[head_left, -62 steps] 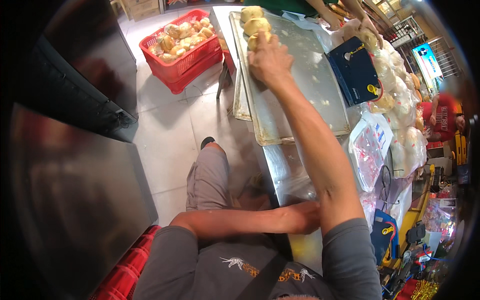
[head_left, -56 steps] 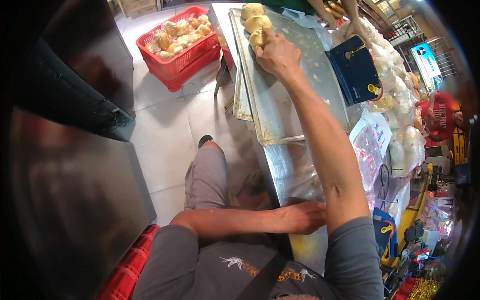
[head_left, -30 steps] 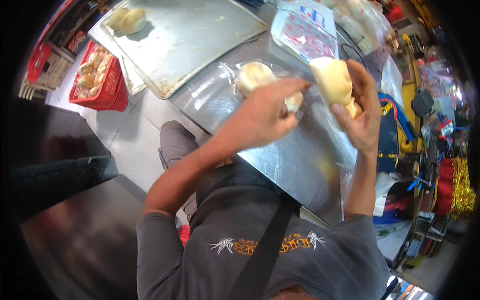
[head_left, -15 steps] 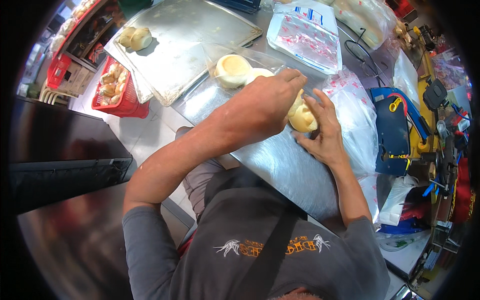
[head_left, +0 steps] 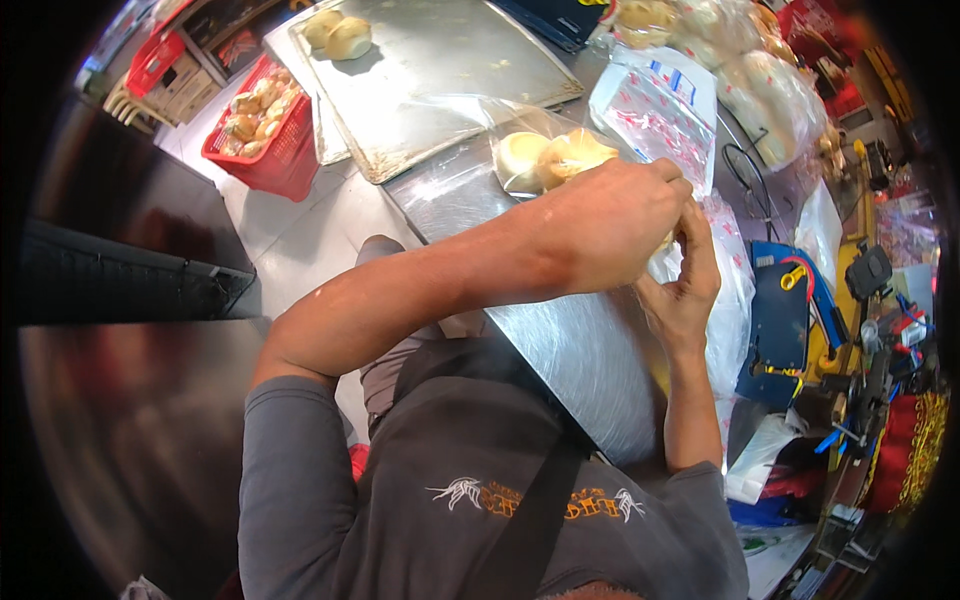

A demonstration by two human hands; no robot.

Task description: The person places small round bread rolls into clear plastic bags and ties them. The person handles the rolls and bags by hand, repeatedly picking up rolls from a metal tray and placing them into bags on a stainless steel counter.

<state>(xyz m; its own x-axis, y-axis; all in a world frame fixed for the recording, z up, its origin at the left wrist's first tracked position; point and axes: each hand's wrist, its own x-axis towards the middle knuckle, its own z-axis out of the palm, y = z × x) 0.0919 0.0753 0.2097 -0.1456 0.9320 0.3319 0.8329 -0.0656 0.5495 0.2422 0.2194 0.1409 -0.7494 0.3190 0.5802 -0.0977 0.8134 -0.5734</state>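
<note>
A clear plastic bag (head_left: 508, 120) with pale, round bread rolls (head_left: 520, 160) inside lies on the metal table (head_left: 580, 360). My left hand (head_left: 635, 205) reaches across from the left, its fingers closed at the bag's near right end, and it covers most of that end. Against its fingertips, my right hand (head_left: 685, 280) curls with thumb and fingers bent toward each other. A small yellowish bit, perhaps a roll, shows between the two hands. Whatever the right fingers hold is mostly hidden.
Two rolls (head_left: 348, 38) sit on a flat metal baking tray (head_left: 440, 85) at the far left. A red basket (head_left: 262, 170) of bagged rolls stands beyond the table's left edge. On the right are a stack of printed plastic bags (head_left: 655, 110) and a blue sealing device (head_left: 780, 330).
The view has swung, so the scene sits further right. My hands have come together at the bag's end, and the roll that showed between them is now mostly covered.
</note>
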